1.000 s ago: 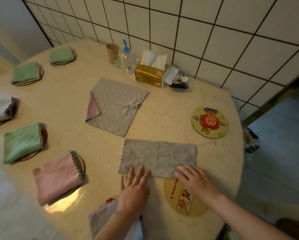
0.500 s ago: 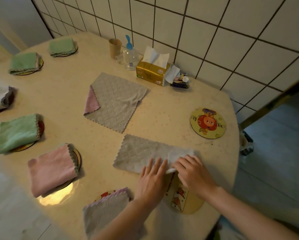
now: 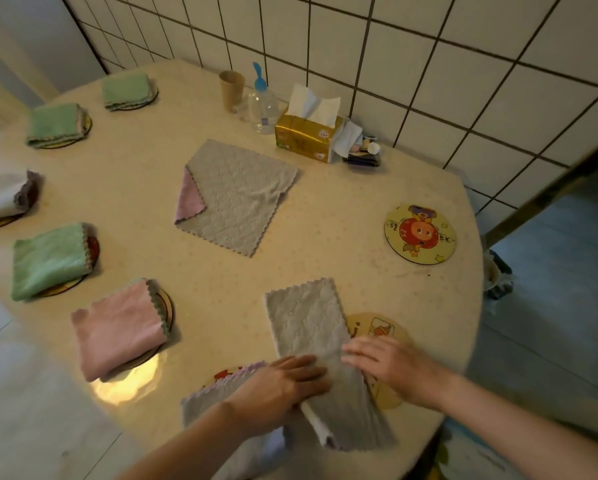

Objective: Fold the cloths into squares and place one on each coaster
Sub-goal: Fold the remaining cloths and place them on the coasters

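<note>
Grey cloth (image 3: pixel 311 344) folded to a long strip, near table (image 3: pixel 325 209) edge, partly over a coaster (image 3: pixel 377 327) | left hand (image 3: pixel 283 382) lies flat on it, fingers straight, gripping nothing | right hand (image 3: pixel 391 365) likewise flat at its right edge | another grey cloth (image 3: pixel 242 195) lies unfolded mid-table | cartoon coaster (image 3: pixel 419 233) bare, right.

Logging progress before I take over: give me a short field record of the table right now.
in work: grey cloth, folded to a strip
left hand: flat on the strip's near part
right hand: flat at the strip's right edge
unfolded: grey cloth with pink corner
bare coaster: orange cartoon coaster
part-covered coaster: under the strip
done: folded cloths on coasters, e.g. pink one
</note>
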